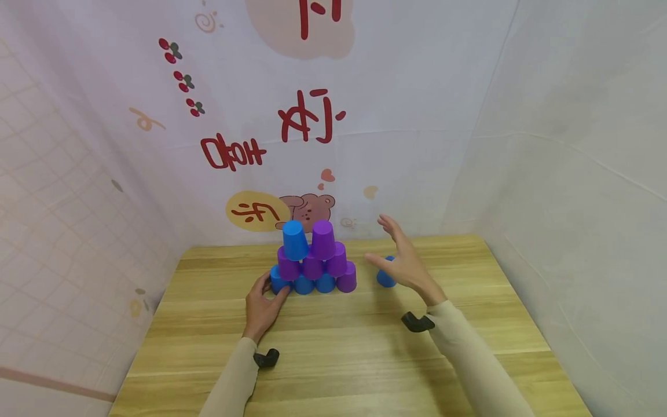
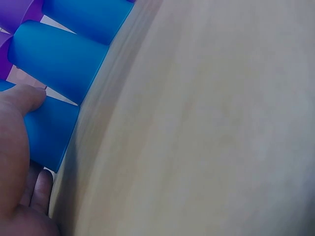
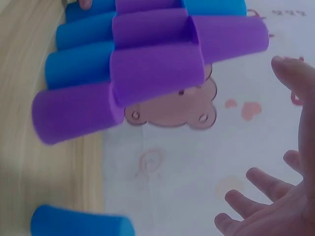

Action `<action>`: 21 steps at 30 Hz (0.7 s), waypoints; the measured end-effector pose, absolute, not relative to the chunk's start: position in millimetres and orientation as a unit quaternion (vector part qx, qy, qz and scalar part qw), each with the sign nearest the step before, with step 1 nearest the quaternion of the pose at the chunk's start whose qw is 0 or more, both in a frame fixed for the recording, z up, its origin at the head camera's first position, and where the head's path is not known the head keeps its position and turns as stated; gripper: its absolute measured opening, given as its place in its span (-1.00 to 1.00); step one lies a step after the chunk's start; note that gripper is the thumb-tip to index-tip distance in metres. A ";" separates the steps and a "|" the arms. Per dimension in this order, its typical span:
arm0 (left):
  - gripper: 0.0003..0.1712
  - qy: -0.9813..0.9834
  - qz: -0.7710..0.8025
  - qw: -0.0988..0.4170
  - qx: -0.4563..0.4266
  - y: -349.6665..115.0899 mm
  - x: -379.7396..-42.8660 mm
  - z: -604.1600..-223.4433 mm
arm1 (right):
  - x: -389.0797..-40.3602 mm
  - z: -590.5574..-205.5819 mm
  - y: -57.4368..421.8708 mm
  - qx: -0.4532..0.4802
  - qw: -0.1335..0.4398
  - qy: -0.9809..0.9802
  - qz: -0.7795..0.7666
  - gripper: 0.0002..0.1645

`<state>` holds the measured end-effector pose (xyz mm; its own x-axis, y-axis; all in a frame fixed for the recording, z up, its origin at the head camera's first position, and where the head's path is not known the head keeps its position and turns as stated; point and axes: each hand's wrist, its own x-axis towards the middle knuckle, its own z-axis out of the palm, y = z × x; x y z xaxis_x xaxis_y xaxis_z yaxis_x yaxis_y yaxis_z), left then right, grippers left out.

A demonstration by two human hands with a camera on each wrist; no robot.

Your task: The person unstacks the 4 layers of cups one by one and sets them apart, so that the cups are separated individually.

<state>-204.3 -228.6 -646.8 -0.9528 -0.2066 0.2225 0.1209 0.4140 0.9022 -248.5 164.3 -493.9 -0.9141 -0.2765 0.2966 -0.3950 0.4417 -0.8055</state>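
Observation:
Upside-down plastic cups form a three-tier stack at the back of the table. Its bottom row has several cups, blue with a purple cup (image 1: 346, 278) at the right end. Three purple cups make the middle row. On top stand a blue cup (image 1: 294, 240) and a purple cup (image 3: 229, 39), side by side. My left hand (image 1: 263, 310) grips the leftmost bottom blue cup (image 2: 51, 128), thumb on its near side and fingers on the other. To the stack's right, my right hand (image 1: 409, 269) hovers with fingers spread, holding nothing, partly hiding a lone blue cup (image 1: 384, 280).
A wood-grain table (image 1: 333, 359) carries the cups. Close behind the stack hangs a white printed cloth (image 1: 417, 145) with a bear, hearts and red characters. Pale cloth also hangs along the left and right sides.

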 end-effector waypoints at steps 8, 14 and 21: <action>-0.21 -0.830 -0.536 0.152 0.030 -229.0 -202.9 -646.1 | -251.1 -483.6 132.3 0.224 0.057 -0.830 0.507 0.22; -0.21 -0.830 -0.535 0.153 0.028 -228.8 -202.4 -644.5 | -251.8 -477.7 109.6 0.231 0.040 -0.819 0.523 0.21; -0.22 -0.830 -0.536 0.151 0.027 -227.1 -202.5 -642.3 | -255.1 -472.1 90.6 0.241 0.030 -0.815 0.526 0.22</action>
<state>-202.5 -227.1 -642.3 -0.9528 -0.2067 0.2222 0.1176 0.4234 0.8983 -255.1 90.6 -472.1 -0.8824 -0.3603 0.3026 -0.4241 0.3302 -0.8433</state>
